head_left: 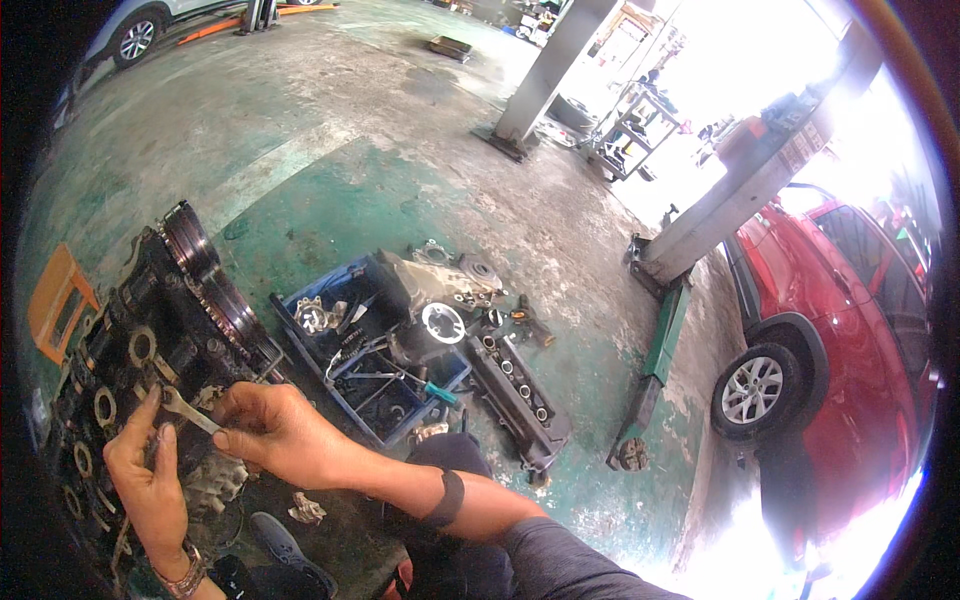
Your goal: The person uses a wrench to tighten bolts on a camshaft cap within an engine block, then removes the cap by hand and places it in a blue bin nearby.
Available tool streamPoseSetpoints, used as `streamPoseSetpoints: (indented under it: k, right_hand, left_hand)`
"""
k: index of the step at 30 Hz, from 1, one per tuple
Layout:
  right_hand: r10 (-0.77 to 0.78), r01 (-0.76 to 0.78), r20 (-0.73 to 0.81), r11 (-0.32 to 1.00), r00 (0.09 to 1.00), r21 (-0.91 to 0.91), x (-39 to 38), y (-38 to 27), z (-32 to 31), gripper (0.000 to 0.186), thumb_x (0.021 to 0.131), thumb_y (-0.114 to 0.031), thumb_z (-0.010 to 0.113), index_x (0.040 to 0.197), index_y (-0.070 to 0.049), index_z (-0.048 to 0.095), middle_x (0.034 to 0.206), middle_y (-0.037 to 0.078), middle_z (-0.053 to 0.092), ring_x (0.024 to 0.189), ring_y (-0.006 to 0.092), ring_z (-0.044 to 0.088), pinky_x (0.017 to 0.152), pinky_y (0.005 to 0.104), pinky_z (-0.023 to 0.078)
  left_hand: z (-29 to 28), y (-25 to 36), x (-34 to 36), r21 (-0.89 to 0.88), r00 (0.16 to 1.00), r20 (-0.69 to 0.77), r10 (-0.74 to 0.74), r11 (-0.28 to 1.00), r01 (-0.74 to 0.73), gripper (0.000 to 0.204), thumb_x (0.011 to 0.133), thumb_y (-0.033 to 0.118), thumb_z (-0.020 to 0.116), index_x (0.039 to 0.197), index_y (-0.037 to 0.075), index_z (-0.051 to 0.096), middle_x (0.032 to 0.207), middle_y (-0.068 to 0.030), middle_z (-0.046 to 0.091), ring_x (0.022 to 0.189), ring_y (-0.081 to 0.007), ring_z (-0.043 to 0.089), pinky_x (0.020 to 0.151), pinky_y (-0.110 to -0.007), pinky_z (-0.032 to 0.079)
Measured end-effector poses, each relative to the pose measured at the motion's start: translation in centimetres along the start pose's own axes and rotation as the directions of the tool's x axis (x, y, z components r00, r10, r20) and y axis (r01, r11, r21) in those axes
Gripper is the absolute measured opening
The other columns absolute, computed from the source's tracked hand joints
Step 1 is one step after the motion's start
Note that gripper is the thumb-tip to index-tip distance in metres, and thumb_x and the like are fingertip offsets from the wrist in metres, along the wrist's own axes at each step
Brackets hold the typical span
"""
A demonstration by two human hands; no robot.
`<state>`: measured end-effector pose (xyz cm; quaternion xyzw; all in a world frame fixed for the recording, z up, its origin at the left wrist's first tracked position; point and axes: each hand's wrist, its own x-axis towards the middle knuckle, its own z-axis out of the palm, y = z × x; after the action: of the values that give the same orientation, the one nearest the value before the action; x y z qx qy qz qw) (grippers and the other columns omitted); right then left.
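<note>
Wrench (194,413) pinched in right hand (275,428), its long axis slanting up-left toward the engine block (180,312); left hand (150,478) nearer its far end, whether gripping cannot be told

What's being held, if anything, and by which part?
The right hand pinches a wrench by its lower-right end; whether the left hand grips it is unclear.

The worn green floor (300,210) bears a blue bin (405,428), a long dark cover (515,400) and a shallow tray (450,47).
</note>
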<state>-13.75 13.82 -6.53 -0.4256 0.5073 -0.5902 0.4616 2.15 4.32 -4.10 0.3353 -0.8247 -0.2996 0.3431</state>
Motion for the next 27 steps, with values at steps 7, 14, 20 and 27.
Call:
streamPoseSetpoints:
  k: [7, 14, 20, 27]
  right_hand:
    - [-0.023, 0.024, -0.017, 0.998, 1.0, 0.052, -0.4, -0.1, 0.1, 0.014, 0.086, -0.008, 0.061, 0.092, 0.002, 0.053, 0.064, 0.0, 0.052, 0.056, 0.0059, 0.049, 0.05, 0.0225, 0.04]
    - [-0.104, 0.099, -0.045, 0.99, 0.994, -0.098, -1.0, 0.7, 2.5, 0.018, 0.085, -0.009, 0.061, 0.089, 0.003, 0.048, 0.06, 0.006, 0.049, 0.055, 0.0095, 0.048, 0.049, 0.0296, 0.04]
    - [-0.159, 0.151, -0.055, 0.98, 0.986, -0.126, -0.8, 1.5, 4.2, 0.022, 0.084, -0.01, 0.061, 0.088, 0.003, 0.044, 0.062, 0.012, 0.049, 0.056, 0.0151, 0.043, 0.051, 0.0345, 0.038]
    - [-0.203, 0.189, -0.088, 0.97, 0.975, -0.15, -0.4, 2.0, 5.0, 0.022, 0.085, -0.011, 0.059, 0.086, 0.003, 0.042, 0.065, 0.018, 0.048, 0.057, 0.0182, 0.042, 0.052, 0.037, 0.038]
  left_hand:
    - [0.1, -0.1, 0.0, -0.009, 1.0, -0.006, -0.023, 1.0, 0.023, 0.029, 0.085, 0.0, 0.054, 0.113, -0.007, 0.057, 0.104, -0.0169, 0.063, 0.093, -0.0188, 0.058, 0.085, -0.031, 0.043]
    - [0.2, -0.9, -0.1, -0.065, 0.998, -0.027, -0.054, 0.996, 0.052, 0.029, 0.085, 0.001, 0.053, 0.113, -0.008, 0.057, 0.107, -0.0185, 0.062, 0.095, -0.0206, 0.058, 0.087, -0.031, 0.042]
    - [-0.2, -0.5, -0.1, -0.013, 0.999, 0.003, -0.05, 0.999, 0.05, 0.029, 0.085, 0.002, 0.054, 0.112, -0.008, 0.059, 0.104, -0.0186, 0.063, 0.093, -0.0217, 0.059, 0.085, -0.032, 0.043]
    - [-0.1, -0.4, -0.1, -0.026, 0.999, -0.003, -0.046, 0.999, 0.046, 0.029, 0.085, 0.003, 0.054, 0.111, -0.007, 0.059, 0.101, -0.0189, 0.064, 0.091, -0.023, 0.059, 0.083, -0.033, 0.043]
